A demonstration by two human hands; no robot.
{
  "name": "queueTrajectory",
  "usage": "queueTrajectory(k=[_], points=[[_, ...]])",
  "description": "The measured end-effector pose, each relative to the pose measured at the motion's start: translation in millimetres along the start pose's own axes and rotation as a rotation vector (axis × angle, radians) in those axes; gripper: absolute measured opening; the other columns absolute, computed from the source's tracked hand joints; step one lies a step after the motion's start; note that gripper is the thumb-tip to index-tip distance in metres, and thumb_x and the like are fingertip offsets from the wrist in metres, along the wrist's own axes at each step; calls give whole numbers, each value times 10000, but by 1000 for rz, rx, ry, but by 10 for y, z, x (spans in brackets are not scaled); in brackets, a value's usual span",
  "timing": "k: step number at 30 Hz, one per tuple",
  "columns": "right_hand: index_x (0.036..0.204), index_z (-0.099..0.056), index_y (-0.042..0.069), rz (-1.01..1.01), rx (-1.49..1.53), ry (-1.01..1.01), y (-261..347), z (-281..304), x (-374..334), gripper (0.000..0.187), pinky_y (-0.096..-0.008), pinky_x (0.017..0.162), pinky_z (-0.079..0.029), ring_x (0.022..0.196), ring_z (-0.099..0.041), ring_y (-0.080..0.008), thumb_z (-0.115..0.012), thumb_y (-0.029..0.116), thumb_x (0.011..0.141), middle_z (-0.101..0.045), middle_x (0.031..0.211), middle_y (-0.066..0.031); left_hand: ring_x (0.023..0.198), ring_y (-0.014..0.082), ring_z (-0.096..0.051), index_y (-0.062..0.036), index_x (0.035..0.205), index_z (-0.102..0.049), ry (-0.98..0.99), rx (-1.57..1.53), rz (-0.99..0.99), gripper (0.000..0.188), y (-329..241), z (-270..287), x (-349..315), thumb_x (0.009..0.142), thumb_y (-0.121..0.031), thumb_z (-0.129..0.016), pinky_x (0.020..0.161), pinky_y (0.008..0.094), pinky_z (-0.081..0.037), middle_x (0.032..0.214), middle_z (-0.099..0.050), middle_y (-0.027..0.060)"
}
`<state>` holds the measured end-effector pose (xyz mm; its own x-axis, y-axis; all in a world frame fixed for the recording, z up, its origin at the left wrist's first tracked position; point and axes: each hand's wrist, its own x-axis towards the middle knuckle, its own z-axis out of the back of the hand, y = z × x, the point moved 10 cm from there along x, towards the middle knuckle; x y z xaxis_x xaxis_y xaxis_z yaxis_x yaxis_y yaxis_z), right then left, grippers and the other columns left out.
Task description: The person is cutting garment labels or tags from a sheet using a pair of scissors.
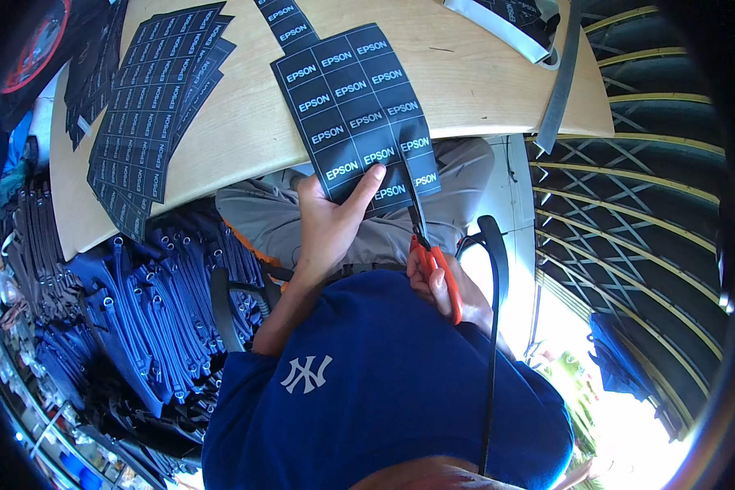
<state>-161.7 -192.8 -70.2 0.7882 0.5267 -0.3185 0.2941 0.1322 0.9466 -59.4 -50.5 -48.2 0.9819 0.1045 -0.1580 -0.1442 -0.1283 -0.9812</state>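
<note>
My left hand (335, 214) pinches the lower edge of a black label sheet (347, 90), its thumb lying on top of the printed face. Rows of white-lettered rectangles, parted by thin lines, cover the sheet. In my right hand (443, 282) is a pair of scissors (439, 273) with orange-red handles. Their dark blades reach up into the sheet along a line between two columns, near its right side. The sheet's upper part rests over the table edge, while its lower part hangs above my lap. The fingers under the sheet are hidden.
A wooden table (229, 122) curves across the front. Fanned label sheets (151, 98) lie at its left, a cut label strip (290, 24) beyond my sheet. A dark strip (559, 90) hangs over the right edge. Blue straps with metal rings (151, 310) hang at left; a folding gate (637, 171) stands right.
</note>
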Motion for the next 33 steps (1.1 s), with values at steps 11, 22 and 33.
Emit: queueTrajectory(k=[11, 22, 33], points=[[807, -514, 17, -151, 32, -92, -90, -7, 19, 507, -288, 487, -377, 478, -483, -141, -335, 464, 965, -474, 540, -31, 627, 49, -584, 33, 883, -660, 13, -32, 115, 127, 43, -1, -29, 820, -75, -683, 526, 183, -458, 756, -655, 32], [720, -501, 18, -167, 35, -109, -57, -17, 20, 481, -273, 413, -375, 405, -482, -130, -338, 382, 988, -475, 484, -29, 597, 45, -578, 20, 883, -660, 35, -36, 152, 121, 26, -3, -49, 830, -88, -674, 484, 177, -443, 734, -649, 30], [786, -511, 9, -94, -38, -97, -35, -23, -10, 460, -312, 527, -389, 530, -496, -157, -373, 411, 962, -492, 599, -52, 707, 61, -595, 26, 914, -657, -37, -90, 52, 139, 60, 70, -20, 854, -99, -651, 618, 199, -471, 824, -664, 43]])
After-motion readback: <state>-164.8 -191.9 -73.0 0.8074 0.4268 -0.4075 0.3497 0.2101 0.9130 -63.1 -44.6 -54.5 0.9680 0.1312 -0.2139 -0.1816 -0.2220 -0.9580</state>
